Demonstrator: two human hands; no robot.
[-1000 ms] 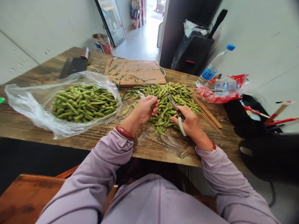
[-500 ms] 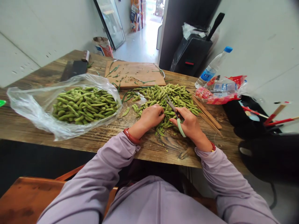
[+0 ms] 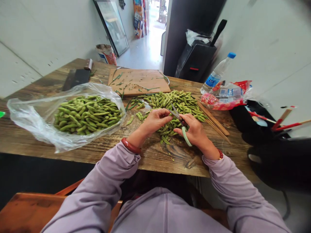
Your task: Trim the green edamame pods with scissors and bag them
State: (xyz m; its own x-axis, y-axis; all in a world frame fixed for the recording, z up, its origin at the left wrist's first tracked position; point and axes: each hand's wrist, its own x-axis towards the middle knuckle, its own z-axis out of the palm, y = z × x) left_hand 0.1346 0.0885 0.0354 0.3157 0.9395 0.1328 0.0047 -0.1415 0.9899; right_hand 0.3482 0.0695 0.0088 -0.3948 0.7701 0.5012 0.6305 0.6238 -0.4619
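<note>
Scissors [image 3: 181, 123] sit in the right hand [image 3: 193, 130], which is closed round the pale green handles with the blades aimed forward and to the left. That angle seems chosen so the tips meet the left hand [image 3: 155, 122] without either arm crossing. The left hand's fingers and thumb are drawn close together beside the blades; whether a pod is pinched between them cannot be told.

Just beyond and beneath both hands lies the heap of pods [image 3: 181, 99], loose on the surface [image 3: 159, 158], probably spread there so either hand can reach it. A few stray pods [image 3: 130, 120] rest left of the left hand. Farther to that side, the clear bag [image 3: 36, 121] lies with its mouth wide and more pods [image 3: 87, 113] inside; lying open like that, it likely makes for easy access.

Past the heap, the board [image 3: 141, 78], littered with green scraps, appears pushed back to leave room near the hands. Sticks [image 3: 213, 119] lie to the right of the right hand, alongside the heap. Beyond them stand the bottle [image 3: 216, 76] and a red packet [image 3: 225, 97], both out of the hands' way.
</note>
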